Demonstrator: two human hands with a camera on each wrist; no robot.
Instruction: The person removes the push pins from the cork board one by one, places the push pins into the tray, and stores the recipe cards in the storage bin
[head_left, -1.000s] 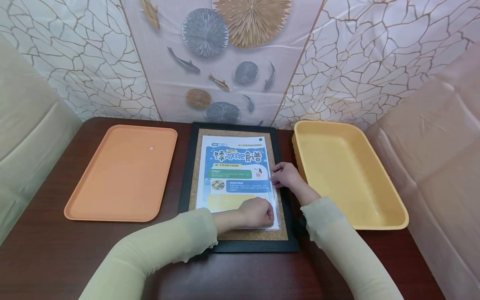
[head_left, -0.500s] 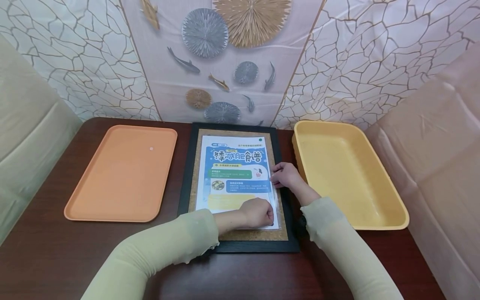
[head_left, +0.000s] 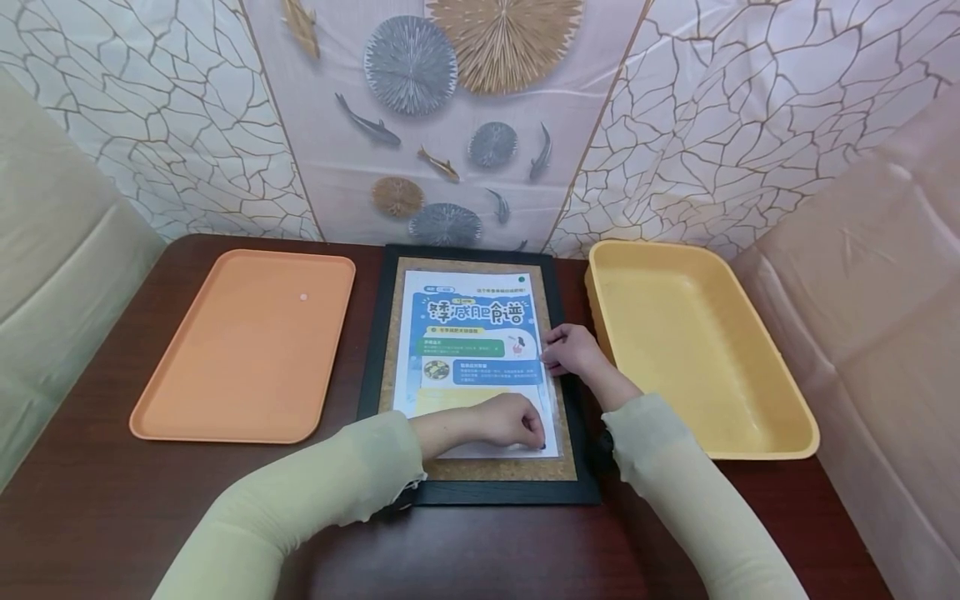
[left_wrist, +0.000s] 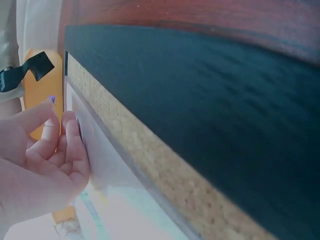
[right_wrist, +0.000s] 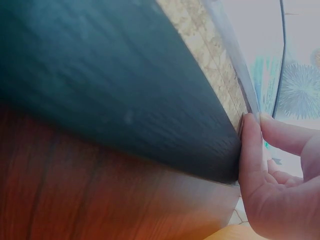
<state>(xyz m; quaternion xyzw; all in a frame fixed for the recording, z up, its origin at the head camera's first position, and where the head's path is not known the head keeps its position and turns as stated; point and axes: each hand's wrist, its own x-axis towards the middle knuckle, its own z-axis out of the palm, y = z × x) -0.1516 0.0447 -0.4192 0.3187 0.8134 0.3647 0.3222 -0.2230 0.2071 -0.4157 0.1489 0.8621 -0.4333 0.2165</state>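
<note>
A printed poster (head_left: 480, 333) in a clear sleeve lies on a black-framed cork board (head_left: 568, 467). A small green dot (head_left: 521, 280), perhaps a pin head, marks its top right corner. My left hand (head_left: 510, 419) is at the poster's lower right corner, fingers curled. In the left wrist view a tiny purple-headed push pin (left_wrist: 52, 99) shows at the thumb tip, pinched near the index finger. My right hand (head_left: 573, 350) pinches the poster's right edge between thumb and finger; the right wrist view shows that edge between the fingertips (right_wrist: 248, 120).
On the left of the dark wooden table (head_left: 465, 550) lies an orange tray (head_left: 240, 350) with a small white spot (head_left: 303, 297). A deep yellow bin (head_left: 697, 358) stands close to my right forearm. A patterned cloth (head_left: 450, 125) hangs behind.
My left hand has shifted slightly left and turned a little, and a dark speck now shows at its fingertips. My right hand, the poster and the board stay put.
</note>
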